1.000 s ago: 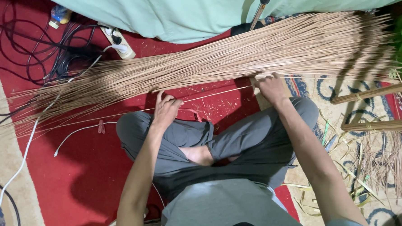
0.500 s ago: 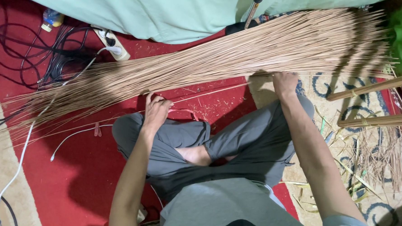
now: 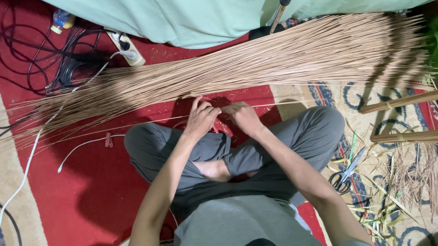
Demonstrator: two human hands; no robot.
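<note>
I sit cross-legged on a red carpet (image 3: pixel 78 190). A long heap of thin tan sticks (image 3: pixel 261 66) lies across the floor in front of my knees. My left hand (image 3: pixel 201 118) and my right hand (image 3: pixel 244 116) are close together just below the heap, both pinching the same single thin stick (image 3: pixel 160 119), which runs left to right. The fingers of both hands are closed on it.
A white power strip (image 3: pixel 126 47) and tangled black cables (image 3: pixel 44 56) lie at the back left, with a white cable (image 3: pixel 30 164) trailing down. Scissors (image 3: pixel 343 175) rest beside my right knee. Tied stick bundles (image 3: pixel 407 99) and leaf scraps (image 3: pixel 398 195) are at the right. Pale green cloth (image 3: pixel 184 13) hangs behind.
My right hand has slid left along the stick from far right until it is next to my left hand. The left hand shifted slightly to the right.
</note>
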